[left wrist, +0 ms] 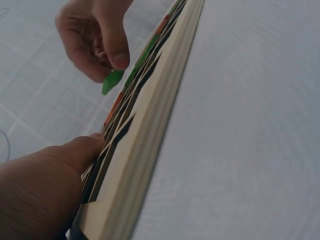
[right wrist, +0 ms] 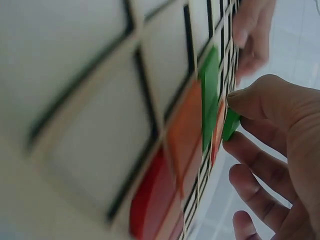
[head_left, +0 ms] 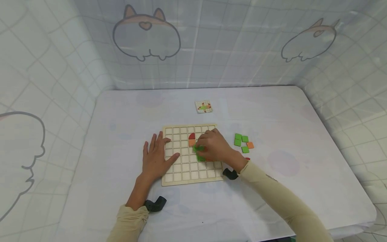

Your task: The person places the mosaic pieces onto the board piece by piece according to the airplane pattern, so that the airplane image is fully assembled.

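Note:
A pale wooden grid board [head_left: 176, 168] lies on the white-covered table. My left hand [head_left: 155, 161] rests on its left edge, fingers spread and thumb over the squares. Above the middle of the grid, my right hand [head_left: 213, 144] pinches a green square tile [right wrist: 231, 123] between thumb and fingers; the tile is tilted in the left wrist view. Set in the grid are a red rounded tile [head_left: 191, 136], an orange tile [head_left: 191, 143] just below it, and a green tile [head_left: 201, 158] nearer me. The right hand hides part of the placed tiles.
Several loose green tiles [head_left: 238, 139] and an orange tile [head_left: 250, 145] lie right of the board. A red piece [head_left: 247, 159] shows partly beside the right wrist. Beyond the board lies a small pattern card [head_left: 204, 107]. Black wrist devices [head_left: 155, 204] sit at both wrists.

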`<state>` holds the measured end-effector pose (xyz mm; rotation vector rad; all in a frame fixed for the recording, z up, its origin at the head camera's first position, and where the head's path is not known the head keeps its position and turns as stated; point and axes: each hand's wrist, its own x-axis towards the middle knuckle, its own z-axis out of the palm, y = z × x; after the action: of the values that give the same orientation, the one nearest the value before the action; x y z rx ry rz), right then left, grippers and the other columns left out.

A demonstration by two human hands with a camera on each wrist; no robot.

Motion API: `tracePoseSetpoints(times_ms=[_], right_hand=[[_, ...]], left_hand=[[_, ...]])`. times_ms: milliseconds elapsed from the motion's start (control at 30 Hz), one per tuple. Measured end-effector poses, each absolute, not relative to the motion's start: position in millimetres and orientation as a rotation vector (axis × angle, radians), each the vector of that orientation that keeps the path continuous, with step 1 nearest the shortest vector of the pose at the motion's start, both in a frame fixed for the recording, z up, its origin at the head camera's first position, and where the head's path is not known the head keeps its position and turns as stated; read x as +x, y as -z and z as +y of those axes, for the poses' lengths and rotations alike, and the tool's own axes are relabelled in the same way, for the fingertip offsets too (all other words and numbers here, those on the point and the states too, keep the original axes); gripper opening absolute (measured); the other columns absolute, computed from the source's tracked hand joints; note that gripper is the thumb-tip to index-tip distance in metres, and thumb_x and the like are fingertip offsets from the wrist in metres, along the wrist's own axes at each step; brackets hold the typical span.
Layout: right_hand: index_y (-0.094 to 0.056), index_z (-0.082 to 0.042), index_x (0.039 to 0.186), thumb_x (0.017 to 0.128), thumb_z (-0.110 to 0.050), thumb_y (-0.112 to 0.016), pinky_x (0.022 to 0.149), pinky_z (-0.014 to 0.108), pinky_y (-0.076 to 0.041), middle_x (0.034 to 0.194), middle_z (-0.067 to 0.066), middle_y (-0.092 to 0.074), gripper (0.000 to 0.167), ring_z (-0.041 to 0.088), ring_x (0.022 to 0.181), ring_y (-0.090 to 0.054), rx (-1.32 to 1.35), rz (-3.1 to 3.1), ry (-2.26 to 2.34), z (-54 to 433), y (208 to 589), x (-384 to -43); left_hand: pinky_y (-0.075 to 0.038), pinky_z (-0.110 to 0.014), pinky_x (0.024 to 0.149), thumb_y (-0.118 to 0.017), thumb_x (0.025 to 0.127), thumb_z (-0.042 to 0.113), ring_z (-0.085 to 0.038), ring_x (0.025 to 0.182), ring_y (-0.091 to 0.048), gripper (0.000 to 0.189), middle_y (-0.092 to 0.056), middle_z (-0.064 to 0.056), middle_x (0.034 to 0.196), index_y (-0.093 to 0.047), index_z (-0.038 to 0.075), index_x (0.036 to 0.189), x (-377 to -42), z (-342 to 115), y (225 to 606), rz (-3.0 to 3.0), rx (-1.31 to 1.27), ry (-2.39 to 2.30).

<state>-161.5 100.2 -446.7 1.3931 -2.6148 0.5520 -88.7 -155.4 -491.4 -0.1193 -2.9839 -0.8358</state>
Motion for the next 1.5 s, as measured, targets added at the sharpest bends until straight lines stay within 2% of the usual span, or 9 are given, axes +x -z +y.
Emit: tracePoseSetpoints(times_ms=[333, 600, 733, 900, 1233, 1500], right_hand=[[-0.079, -0.025, 0.087, 0.083, -0.024, -0.079, 0.077, 0.037, -0.038, 0.092, -0.009, -0.066, 0.005, 0.015, 0.089, -0.055, 1.436, -2.658, -0.388, 89, 454, -157], [-0.078, -0.024, 0.083, 0.084, -0.023, -0.079, 0.074, 0.035, -0.037, 0.085, -0.01, -0.064, 0.001, 0.015, 0.085, -0.053, 1.395, -2.661, -0.45, 98, 453, -156], [-0.078, -0.024, 0.086, 0.083, -0.019, -0.078, 0.075, 0.034, -0.036, 0.084, -0.011, -0.064, 0.006, 0.014, 0.084, -0.053, 1.331, -2.692, -0.496, 112, 452, -157], [-0.078, -0.023, 0.088, 0.083, -0.022, -0.08, 0.075, 0.036, -0.036, 0.086, -0.011, -0.066, 0.005, 0.015, 0.084, -0.053, 1.2, -2.764, -0.528, 136, 449, -159], [-0.079, -0.012, 0.091, 0.08, -0.015, -0.082, 0.077, 0.045, -0.042, 0.095, 0.003, -0.071, 0.012, 0.025, 0.087, -0.058, 0.891, -2.852, -0.468, 194, 441, -154], [-0.079, -0.011, 0.095, 0.077, -0.014, -0.084, 0.076, 0.045, -0.045, 0.099, 0.007, -0.072, 0.019, 0.028, 0.088, -0.059, 0.777, -2.945, -0.334, 221, 445, -153]], left_hand=[[0.003, -0.057, 0.113, -0.06, 0.09, 0.058, -0.033, 0.149, -0.003, 0.069, -0.012, -0.015, 0.163, -0.044, 0.013, 0.14, -89, -155, 492, -2.996, -0.122, 0.831], [0.003, -0.057, 0.113, -0.061, 0.089, 0.058, -0.032, 0.149, -0.003, 0.069, -0.013, -0.015, 0.163, -0.045, 0.013, 0.14, -88, -155, 494, -2.992, -0.116, 0.844], [0.003, -0.058, 0.113, -0.06, 0.089, 0.058, -0.032, 0.149, -0.002, 0.069, -0.012, -0.015, 0.163, -0.045, 0.013, 0.14, -87, -155, 494, -2.989, -0.121, 0.848], [0.003, -0.057, 0.113, -0.06, 0.089, 0.058, -0.031, 0.149, -0.002, 0.069, -0.013, -0.015, 0.163, -0.045, 0.014, 0.139, -86, -155, 493, -2.985, -0.121, 0.841], [0.004, -0.056, 0.113, -0.059, 0.089, 0.06, -0.031, 0.149, -0.001, 0.071, -0.012, -0.014, 0.163, -0.044, 0.013, 0.141, -88, -153, 493, -2.992, -0.125, 0.836], [0.004, -0.055, 0.113, -0.058, 0.09, 0.06, -0.031, 0.149, -0.001, 0.07, -0.012, -0.014, 0.163, -0.044, 0.013, 0.14, -88, -154, 494, -2.996, -0.116, 0.821]])
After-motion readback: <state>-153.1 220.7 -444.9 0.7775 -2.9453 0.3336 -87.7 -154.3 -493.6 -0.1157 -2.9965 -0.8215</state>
